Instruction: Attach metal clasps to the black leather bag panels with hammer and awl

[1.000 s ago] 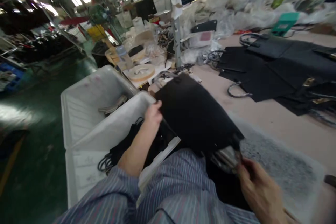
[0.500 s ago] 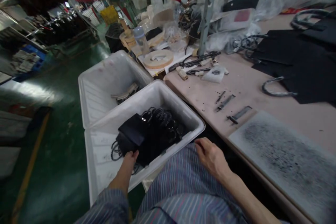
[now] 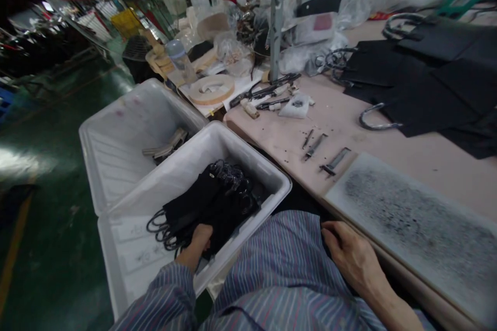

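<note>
Black bag panels with looped handles lie heaped in a white plastic bin. My left hand reaches in and is closed at the near edge of the top panel, its fingers curled and partly hidden. Dark looped handles stick out on the left of the heap, and more bunch up at its far right. My right hand rests beside my striped clothing, against its edge. Its fingers are curled inward, and what they hold, if anything, is hidden.
On the right, a table bears a speckled board, small metal tools and black bag pieces. A metal post rises near a tape roll. Behind my bin stands another white bin.
The raised black panel now lies flat on the heap, my left hand still at its near edge. The view has swung right. My right hand stays beside the striped clothing.
</note>
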Demonstrator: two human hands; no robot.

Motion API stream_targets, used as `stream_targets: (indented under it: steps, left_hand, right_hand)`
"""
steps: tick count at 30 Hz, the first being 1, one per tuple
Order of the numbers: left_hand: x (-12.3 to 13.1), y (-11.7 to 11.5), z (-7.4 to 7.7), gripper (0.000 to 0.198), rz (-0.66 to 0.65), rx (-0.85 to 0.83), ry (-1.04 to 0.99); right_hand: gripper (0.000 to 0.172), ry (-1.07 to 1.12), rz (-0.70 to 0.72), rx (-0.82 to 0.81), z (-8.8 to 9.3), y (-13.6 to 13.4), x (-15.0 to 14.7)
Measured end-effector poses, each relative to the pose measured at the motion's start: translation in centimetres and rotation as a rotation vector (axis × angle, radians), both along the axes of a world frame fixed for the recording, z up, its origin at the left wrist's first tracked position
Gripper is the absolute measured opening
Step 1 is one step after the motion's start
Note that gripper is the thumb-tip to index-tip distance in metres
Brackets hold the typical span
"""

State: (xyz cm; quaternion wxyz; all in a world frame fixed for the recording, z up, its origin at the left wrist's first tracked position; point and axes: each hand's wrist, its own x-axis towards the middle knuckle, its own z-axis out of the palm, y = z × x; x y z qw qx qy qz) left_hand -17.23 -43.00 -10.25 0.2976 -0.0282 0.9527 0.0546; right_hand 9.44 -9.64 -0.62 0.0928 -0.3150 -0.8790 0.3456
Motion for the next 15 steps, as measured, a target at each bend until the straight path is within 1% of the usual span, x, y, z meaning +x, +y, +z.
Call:
stream_targets:
  steps: [2, 3, 5, 7, 10, 11, 12, 15]
  left_hand:
    - [-1.1, 1.7, -1.4, 0.022, -0.046, -0.024, 0.028]
    - [-1.8, 2.6, -1.9, 0.022, -0.076, -0.027, 0.055]
    - [-3.5, 4.5, -2.5, 0.026, -0.143, -0.010, 0.119]
    - [-4.7, 6.5, -2.1, 0.031, -0.209, 0.023, 0.172]
    - [-4.8, 9.6, -0.6, 0.030, -0.303, 0.098, 0.215]
    - [-4.6, 10.6, -0.4, 0.030, -0.346, 0.142, 0.235]
    - [-4.5, 11.5, -0.6, 0.030, -0.394, 0.201, 0.261]
    - [-5.2, 15.3, -2.4, 0.024, -0.473, 0.611, 0.529]
  right_hand:
    - [0.028, 0.001, 0.002, 0.018, -0.2, 0.0, 0.2]
    - [0.028, 0.004, 0.003, 0.033, -0.2, 0.1, 0.3]
    - [0.027, 0.016, -0.017, 0.077, -0.1, 0.5, 0.3]
    - [0.026, 0.029, -0.057, 0.135, 0.3, 1.2, 0.5]
    - [0.024, 0.035, -0.143, 0.252, 1.4, 2.4, 1.8]
    - [0.023, 0.034, -0.182, 0.302, 1.7, 3.0, 2.4]
    - [0.022, 0.028, -0.229, 0.357, 1.8, 3.6, 3.1]
    - [0.020, -0.020, -0.380, 0.519, 1.1, 6.4, 5.2]
